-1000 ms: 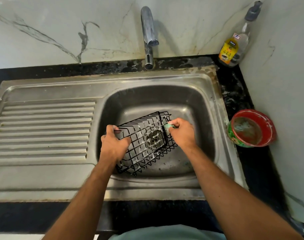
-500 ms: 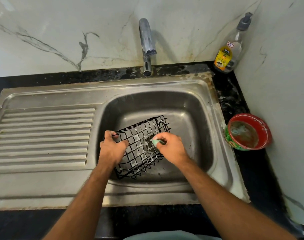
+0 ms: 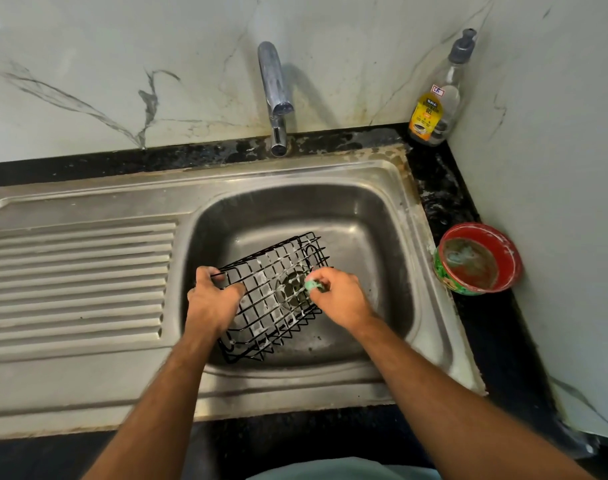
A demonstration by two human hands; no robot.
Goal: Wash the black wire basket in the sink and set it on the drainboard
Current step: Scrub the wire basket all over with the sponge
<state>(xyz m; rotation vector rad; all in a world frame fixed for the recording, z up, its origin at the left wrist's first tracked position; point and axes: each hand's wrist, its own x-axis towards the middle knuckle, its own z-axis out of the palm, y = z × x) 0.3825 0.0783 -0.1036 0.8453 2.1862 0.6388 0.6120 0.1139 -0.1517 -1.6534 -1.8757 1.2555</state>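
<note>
The black wire basket (image 3: 273, 296) sits inside the bowl of the steel sink (image 3: 371, 216), tilted on its side so its grid faces up and toward the near left, with white suds clinging to several of the wires. Through the mesh the sink's drain shows beneath it. Nothing but suds can be seen inside the basket.

The left hand (image 3: 212, 301) grips the basket's left edge, fingers curled round the rim wires and the thumb hooked over the top. The right hand (image 3: 338, 296) has its fingers closed round a small green scrubber (image 3: 311, 284), pressed against the basket's mesh near its right side.

To the left of the bowl the ribbed drainboard (image 3: 77, 278) lies flat, part of the same steel unit, with nothing on it.

The tap (image 3: 274, 98) stands at the far edge above the bowl; no water can be seen running from it. In the far right corner of the dark bench (image 3: 441, 188) a clear pump bottle (image 3: 437, 98) with a yellow label stands upright against the wall, mostly see-through, its level hard to tell. Nearer, on the right of the sink, a red tub (image 3: 479, 259) with green patterned sides holds a murky, soapy residue.
</note>
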